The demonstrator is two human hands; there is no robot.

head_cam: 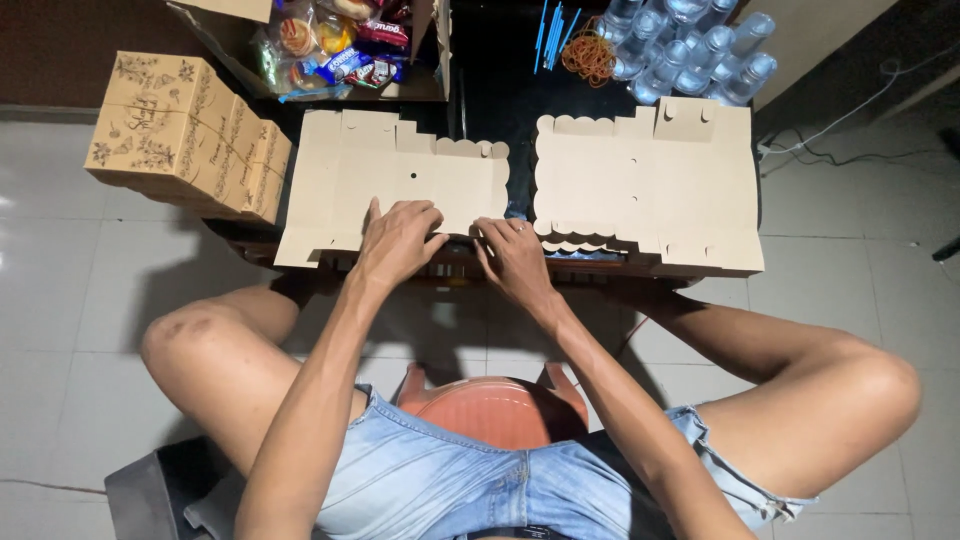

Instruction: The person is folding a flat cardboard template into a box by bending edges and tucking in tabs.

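Head view: left hand (398, 240) and right hand (512, 255) press fingers flat, grip closed on nothing, on the flat cardboard blank's (400, 175) near edge; a stack of blanks (650, 180) lies right of it.

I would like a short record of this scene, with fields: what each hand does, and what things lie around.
left hand: flat on the near edge of the flat carton
right hand: fingers bent on the same edge
second carton: flat, to the right, untouched
folded boxes: stacked at the left
snacks: in an open box behind
bottles: far right corner
rubber bands: beside the bottles
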